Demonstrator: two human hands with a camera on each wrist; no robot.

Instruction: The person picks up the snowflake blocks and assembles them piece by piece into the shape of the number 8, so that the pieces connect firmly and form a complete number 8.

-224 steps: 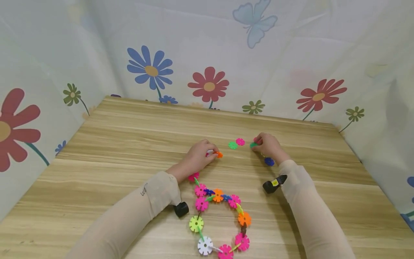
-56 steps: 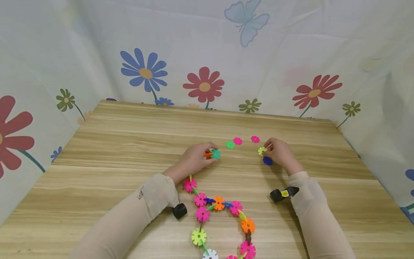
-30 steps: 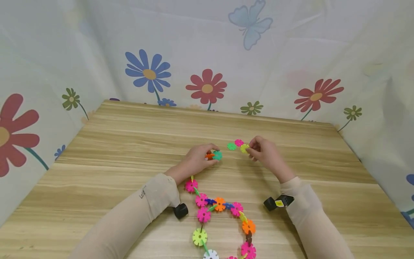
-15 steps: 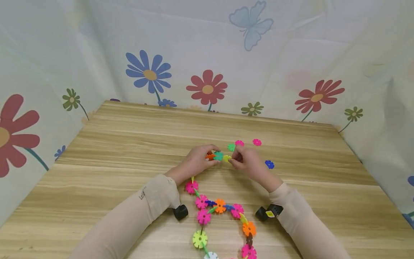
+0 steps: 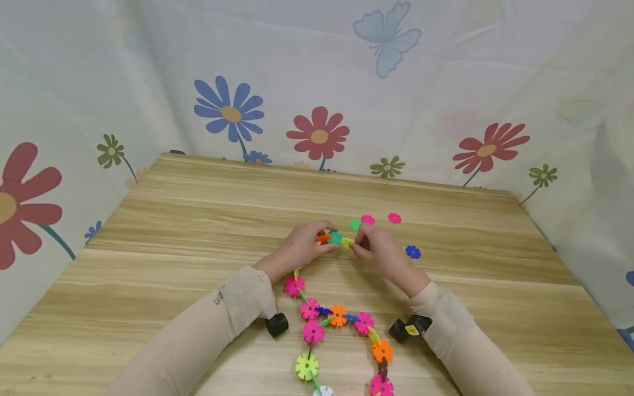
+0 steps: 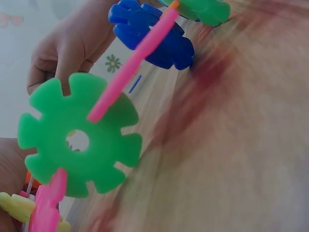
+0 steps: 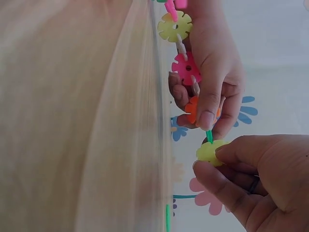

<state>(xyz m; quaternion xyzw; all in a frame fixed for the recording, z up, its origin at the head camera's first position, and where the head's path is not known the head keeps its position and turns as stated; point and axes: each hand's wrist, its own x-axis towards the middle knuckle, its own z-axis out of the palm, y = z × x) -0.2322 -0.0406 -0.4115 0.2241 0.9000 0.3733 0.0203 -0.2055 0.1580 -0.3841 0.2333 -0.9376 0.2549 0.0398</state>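
Note:
My left hand (image 5: 303,242) grips the end of a chain of slotted plastic snowflake discs, with its thumb on an orange disc (image 7: 192,110). A teal disc (image 5: 335,237) sticks out past those fingertips. Between thumb and forefinger, my right hand (image 5: 381,250) pinches a yellow disc (image 7: 210,152), whose edge meets the teal disc. Whether their slots are fully interlocked I cannot tell. The chain runs back under the left hand through a yellow disc (image 7: 175,26) and a pink disc (image 7: 186,68). A large green disc (image 6: 79,135) of it fills the left wrist view.
Loose on the table (image 5: 223,192) lie a green disc (image 5: 354,225), two pink discs, one (image 5: 367,219) beside the green and one (image 5: 394,218) farther right, and a blue disc (image 5: 413,252). The chain's loop, including an orange disc (image 5: 383,351), lies between the forearms.
The teal disc went from my right hand onto the chain's end. My right hand then took the yellow disc from near the blue one and brought it left against the teal disc.

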